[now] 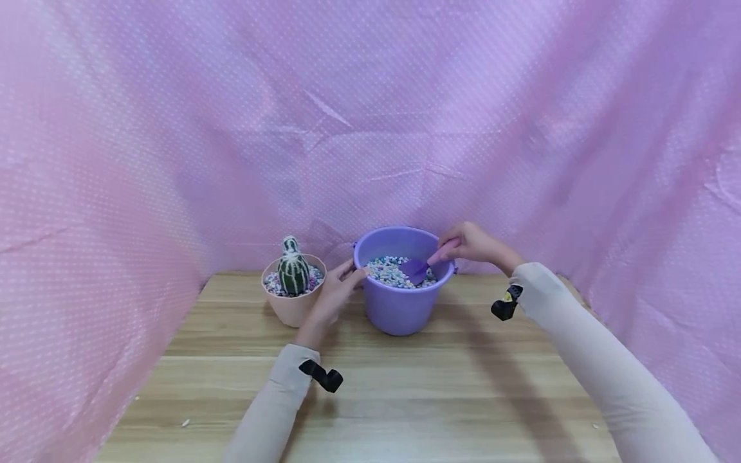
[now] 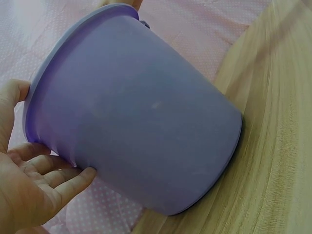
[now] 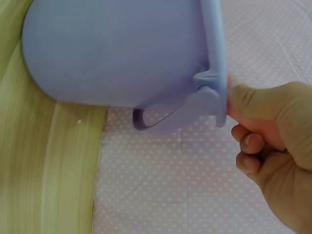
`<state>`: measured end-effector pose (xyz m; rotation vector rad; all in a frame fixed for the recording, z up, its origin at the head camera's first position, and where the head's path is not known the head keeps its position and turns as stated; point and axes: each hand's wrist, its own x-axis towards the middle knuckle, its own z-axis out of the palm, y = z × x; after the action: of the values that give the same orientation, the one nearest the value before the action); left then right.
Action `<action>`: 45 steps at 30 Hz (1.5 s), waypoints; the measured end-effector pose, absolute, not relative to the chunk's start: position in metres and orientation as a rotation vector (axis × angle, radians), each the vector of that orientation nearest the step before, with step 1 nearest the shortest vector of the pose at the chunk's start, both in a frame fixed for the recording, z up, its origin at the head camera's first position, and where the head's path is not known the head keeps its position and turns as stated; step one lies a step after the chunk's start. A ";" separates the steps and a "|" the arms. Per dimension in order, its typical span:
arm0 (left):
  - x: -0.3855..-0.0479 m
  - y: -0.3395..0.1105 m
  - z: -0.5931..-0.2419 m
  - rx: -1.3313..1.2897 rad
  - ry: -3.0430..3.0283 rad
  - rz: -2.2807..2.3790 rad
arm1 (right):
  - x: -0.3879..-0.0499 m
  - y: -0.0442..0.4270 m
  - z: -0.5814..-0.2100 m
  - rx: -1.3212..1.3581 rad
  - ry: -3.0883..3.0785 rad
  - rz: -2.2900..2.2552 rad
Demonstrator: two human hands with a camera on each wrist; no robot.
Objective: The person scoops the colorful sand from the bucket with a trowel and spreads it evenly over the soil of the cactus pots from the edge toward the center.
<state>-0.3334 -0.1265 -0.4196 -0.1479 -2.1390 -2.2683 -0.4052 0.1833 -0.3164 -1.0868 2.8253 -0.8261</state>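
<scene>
A purple bucket point(image 1: 399, 315) stands upright on the table and holds small multicoloured pebbles point(image 1: 386, 271). My left hand point(image 1: 338, 292) holds the bucket's left side; in the left wrist view, its thumb point(image 2: 18, 90) is at the rim and its fingers lie against the outer wall. Over the right rim, my right hand point(image 1: 471, 243) grips the pink handle of a small shovel point(image 1: 415, 269), whose purple blade rests among the pebbles. The right wrist view shows the curled right hand point(image 3: 278, 136), while the bucket wall hides the blade.
Left of the bucket, close to my left wrist, is a peach flowerpot point(image 1: 292, 310) with a green-and-white cactus point(image 1: 293, 273) in pebbles. The bucket's handle point(image 3: 180, 117) hangs down behind. Pink dotted cloth point(image 1: 370, 128) surrounds the wooden table point(image 1: 405, 392). A white bit point(image 1: 185, 423) lies front left.
</scene>
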 end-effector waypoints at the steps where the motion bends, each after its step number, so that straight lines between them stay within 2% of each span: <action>1: -0.334 -0.127 -0.419 -0.148 -2.127 -2.274 | -0.405 0.183 -0.316 -1.072 2.797 -0.840; 17: -0.334 -0.128 -0.422 -0.192 -2.111 -2.301 | -0.415 0.177 -0.323 -0.850 2.660 -1.085; 33: -0.334 -0.128 -0.418 -0.170 -2.128 -2.283 | -0.425 0.184 -0.321 -0.779 2.501 -1.275; 37: -0.334 -0.129 -0.416 -0.164 -2.126 -2.279 | -0.425 0.181 -0.317 -0.771 2.567 -1.207; 45: -0.334 -0.128 -0.422 -0.162 -2.130 -2.288 | -0.419 0.167 -0.307 -0.791 2.808 -0.760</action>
<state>-0.3338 -0.1278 -0.4222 -0.1618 -2.1297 -2.2881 -0.4188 0.1671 -0.3067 -0.7911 2.8077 -0.7603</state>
